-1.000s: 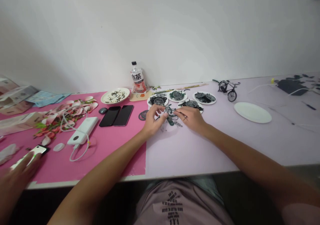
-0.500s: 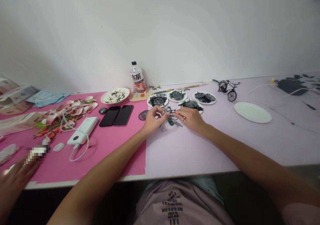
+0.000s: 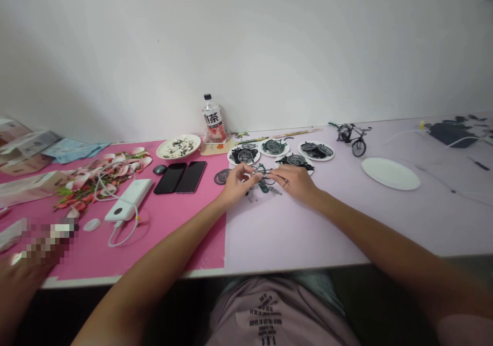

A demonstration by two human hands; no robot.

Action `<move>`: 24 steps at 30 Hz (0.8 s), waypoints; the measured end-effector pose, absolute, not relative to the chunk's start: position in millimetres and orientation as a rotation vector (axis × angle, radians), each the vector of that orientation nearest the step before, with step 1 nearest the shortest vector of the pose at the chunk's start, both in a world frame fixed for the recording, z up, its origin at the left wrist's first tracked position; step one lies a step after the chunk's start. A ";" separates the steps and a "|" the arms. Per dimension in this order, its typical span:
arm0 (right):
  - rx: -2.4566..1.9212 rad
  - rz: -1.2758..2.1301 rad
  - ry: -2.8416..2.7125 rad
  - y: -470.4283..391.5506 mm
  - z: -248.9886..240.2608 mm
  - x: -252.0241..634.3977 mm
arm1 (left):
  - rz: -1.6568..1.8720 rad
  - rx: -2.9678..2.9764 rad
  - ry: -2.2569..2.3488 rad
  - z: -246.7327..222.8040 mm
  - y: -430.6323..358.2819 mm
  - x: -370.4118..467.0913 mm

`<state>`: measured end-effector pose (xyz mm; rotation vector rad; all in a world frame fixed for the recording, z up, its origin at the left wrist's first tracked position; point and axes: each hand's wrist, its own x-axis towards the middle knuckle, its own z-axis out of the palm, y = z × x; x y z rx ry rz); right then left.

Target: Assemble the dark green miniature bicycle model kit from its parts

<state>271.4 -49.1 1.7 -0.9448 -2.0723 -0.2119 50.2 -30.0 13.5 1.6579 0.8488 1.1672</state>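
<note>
My left hand (image 3: 238, 183) and my right hand (image 3: 296, 180) meet over the table, thumbs and fingers pinched on small dark bicycle parts (image 3: 265, 177). The exact shape of the held pieces is hard to make out. Below the fingers lie green and grey plastic parts (image 3: 264, 187). Beside my left hand is a dark spoked wheel (image 3: 221, 176). Just beyond the hands stand white plates with wheels and black parts, such as the left one (image 3: 232, 158). A finished-looking black model bicycle (image 3: 352, 136) stands upright farther right.
An oval white plate (image 3: 390, 173) lies to the right. On the left are two phones (image 3: 180, 177), a white power bank (image 3: 129, 199), a bowl (image 3: 178, 156), a bottle (image 3: 214, 121) and pink petals (image 3: 82, 181). Another person's hand (image 3: 42, 256) rests at the far left.
The view has shifted very slightly. Both hands remain at the same small parts with almost no visible movement.
</note>
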 end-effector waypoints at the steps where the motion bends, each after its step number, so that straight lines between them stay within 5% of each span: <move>1: -0.941 -0.216 -2.074 -49.1 1.7 271.6 | 1.159 1.654 0.850 13.4 -30.1 50.2; 24: -0.991 0.049 -1.981 -56.1 5.2 266.5 | 1.226 1.775 0.922 9.8 -29.2 51.0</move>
